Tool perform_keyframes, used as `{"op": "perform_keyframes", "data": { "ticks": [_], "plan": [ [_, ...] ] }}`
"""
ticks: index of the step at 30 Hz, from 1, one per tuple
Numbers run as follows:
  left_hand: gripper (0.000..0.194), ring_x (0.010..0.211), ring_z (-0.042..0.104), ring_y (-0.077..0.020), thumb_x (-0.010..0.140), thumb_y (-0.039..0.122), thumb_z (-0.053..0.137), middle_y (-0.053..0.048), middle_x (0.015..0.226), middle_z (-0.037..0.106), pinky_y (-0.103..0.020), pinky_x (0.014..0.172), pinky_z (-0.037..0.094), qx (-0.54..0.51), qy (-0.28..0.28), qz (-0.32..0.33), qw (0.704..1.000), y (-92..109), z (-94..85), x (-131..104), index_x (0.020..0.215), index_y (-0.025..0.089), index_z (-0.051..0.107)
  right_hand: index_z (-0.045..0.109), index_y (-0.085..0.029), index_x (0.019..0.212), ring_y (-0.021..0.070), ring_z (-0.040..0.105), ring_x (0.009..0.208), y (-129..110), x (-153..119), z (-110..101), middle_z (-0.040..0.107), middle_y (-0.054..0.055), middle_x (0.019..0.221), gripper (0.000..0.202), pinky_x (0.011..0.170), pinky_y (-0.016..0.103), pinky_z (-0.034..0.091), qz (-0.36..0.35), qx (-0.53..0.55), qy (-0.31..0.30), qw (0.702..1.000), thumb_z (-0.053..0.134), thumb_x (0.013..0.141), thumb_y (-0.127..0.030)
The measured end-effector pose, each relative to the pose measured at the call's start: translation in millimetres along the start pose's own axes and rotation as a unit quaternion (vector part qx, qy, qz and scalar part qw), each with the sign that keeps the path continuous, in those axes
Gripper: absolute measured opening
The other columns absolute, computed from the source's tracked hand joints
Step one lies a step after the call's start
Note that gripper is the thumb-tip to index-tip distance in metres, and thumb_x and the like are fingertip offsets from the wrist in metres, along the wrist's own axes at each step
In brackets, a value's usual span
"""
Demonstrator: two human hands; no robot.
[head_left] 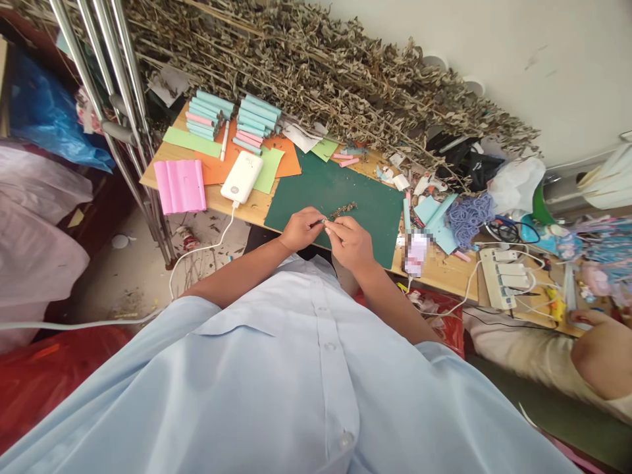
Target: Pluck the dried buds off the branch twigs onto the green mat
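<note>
Above the near edge of the green mat, left of that edge's middle, the two hands meet in front of the person's shirt. Each grip is nearly closed, thumb against forefinger; between the fingertips sits a small greyish piece, too small to make out, which both appear to pinch. The left hand points rightward with its back up and fingers curled; its forearm slants in from the lower left, bare below the sleeve. The right hand leans in from the other side, knuckles up and fingers bent toward the left thumb, its forearm rising from the lower right. Just beyond the fingertips, on the mat, lies a dried sprig.

Left of the mat on the desk, a white power bank lies near the near edge, with a creased pink sheet by the left corner. Behind them, toward the far edge, rest two piles of rolled paper tubes. Dried plants spread along that far edge. Right of the mat, a phone lies by the near edge; farther right come purple yarn, a power strip and another person's hand at the near edge.
</note>
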State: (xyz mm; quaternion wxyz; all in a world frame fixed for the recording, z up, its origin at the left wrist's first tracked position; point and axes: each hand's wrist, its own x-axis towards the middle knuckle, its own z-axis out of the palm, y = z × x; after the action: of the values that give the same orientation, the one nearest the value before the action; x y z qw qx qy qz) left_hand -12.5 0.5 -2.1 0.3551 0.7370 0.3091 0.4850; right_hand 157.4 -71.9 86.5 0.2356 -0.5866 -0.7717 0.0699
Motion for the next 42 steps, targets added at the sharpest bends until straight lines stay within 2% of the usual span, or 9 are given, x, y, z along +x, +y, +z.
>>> {"op": "perform_keyframes", "data": {
  "ticks": [7, 15, 21, 26, 30, 33, 38, 42],
  "plan": [
    [0.021, 0.094, 0.071, -0.0204, 0.102, 0.031, 0.061, -0.010, 0.097, 0.076, -0.036, 0.086, 0.058, 0.000, -0.008, -0.006, 1.000, 0, -0.2, -1, 0.100, 0.019, 0.078, 0.082, -0.028, 0.118, 0.0208, 0.073, 0.090, -6, 7, -6, 0.079, 0.005, 0.100, 0.029, 0.074, 0.030, 0.054, 0.025, -0.027, -0.048, 0.998, 0.056, 0.105, -0.030],
    [0.024, 0.090, 0.069, -0.0187, 0.103, 0.035, 0.063, -0.008, 0.092, 0.075, -0.033, 0.085, 0.056, 0.000, 0.004, -0.016, 1.000, 2, -0.6, 1, 0.099, 0.017, 0.079, 0.081, -0.030, 0.116, 0.0246, 0.073, 0.108, -15, 31, -19, 0.080, 0.003, 0.119, 0.031, 0.087, 0.034, 0.054, 0.073, -0.050, -0.141, 0.986, 0.051, 0.106, -0.030],
    [0.027, 0.090, 0.069, -0.0190, 0.103, 0.039, 0.063, -0.008, 0.093, 0.075, -0.033, 0.085, 0.056, 0.008, -0.003, -0.017, 1.000, -2, -0.5, 2, 0.098, 0.019, 0.079, 0.081, -0.028, 0.109, 0.0262, 0.074, 0.108, -18, 42, -26, 0.081, 0.003, 0.116, 0.031, 0.084, 0.035, 0.053, 0.056, -0.065, -0.174, 0.981, 0.051, 0.104, -0.026],
    [0.027, 0.090, 0.069, -0.0192, 0.102, 0.041, 0.065, -0.008, 0.092, 0.075, -0.034, 0.086, 0.056, 0.010, 0.001, -0.028, 1.000, -3, -1.6, 3, 0.097, 0.019, 0.079, 0.082, -0.026, 0.109, 0.0264, 0.075, 0.109, -10, 39, -23, 0.082, 0.004, 0.116, 0.030, 0.090, 0.037, 0.056, 0.040, -0.005, -0.139, 0.989, 0.054, 0.102, -0.026],
    [0.026, 0.084, 0.069, -0.0177, 0.098, 0.044, 0.072, -0.007, 0.090, 0.074, -0.032, 0.081, 0.056, -0.012, 0.022, -0.052, 0.998, -4, -1.8, 3, 0.094, 0.018, 0.079, 0.081, -0.025, 0.113, 0.0247, 0.075, 0.108, 3, 25, -17, 0.082, 0.006, 0.116, 0.030, 0.097, 0.038, 0.057, 0.060, 0.084, -0.026, 0.994, 0.053, 0.102, -0.030],
    [0.026, 0.064, 0.064, -0.0117, 0.094, 0.043, 0.077, -0.004, 0.089, 0.072, -0.028, 0.066, 0.053, -0.063, 0.046, -0.123, 0.989, -3, -1.5, 5, 0.096, 0.018, 0.078, 0.079, -0.024, 0.108, 0.0243, 0.075, 0.096, 14, 9, -10, 0.081, 0.007, 0.110, 0.025, 0.092, 0.038, 0.057, 0.100, 0.105, 0.028, 0.989, 0.058, 0.098, -0.034],
    [0.034, 0.049, 0.056, -0.0088, 0.084, 0.040, 0.084, 0.001, 0.070, 0.067, -0.023, 0.047, 0.043, -0.205, 0.078, -0.266, 0.939, 2, -5.0, 15, 0.106, 0.016, 0.076, 0.069, -0.025, 0.089, 0.0213, 0.064, 0.067, 40, -19, 6, 0.071, 0.002, 0.072, 0.017, 0.077, 0.036, 0.052, 0.215, 0.096, 0.039, 0.971, 0.065, 0.090, -0.041],
    [0.052, 0.046, 0.055, -0.0080, 0.082, 0.040, 0.087, -0.001, 0.080, 0.075, -0.023, 0.043, 0.038, -0.306, 0.130, -0.318, 0.888, 12, -12.8, 27, 0.124, 0.017, 0.070, 0.065, -0.025, 0.080, 0.0207, 0.061, 0.065, 58, -34, 16, 0.068, 0.002, 0.070, 0.025, 0.077, 0.036, 0.051, 0.250, 0.113, 0.067, 0.959, 0.065, 0.089, -0.049]
  ]
}}
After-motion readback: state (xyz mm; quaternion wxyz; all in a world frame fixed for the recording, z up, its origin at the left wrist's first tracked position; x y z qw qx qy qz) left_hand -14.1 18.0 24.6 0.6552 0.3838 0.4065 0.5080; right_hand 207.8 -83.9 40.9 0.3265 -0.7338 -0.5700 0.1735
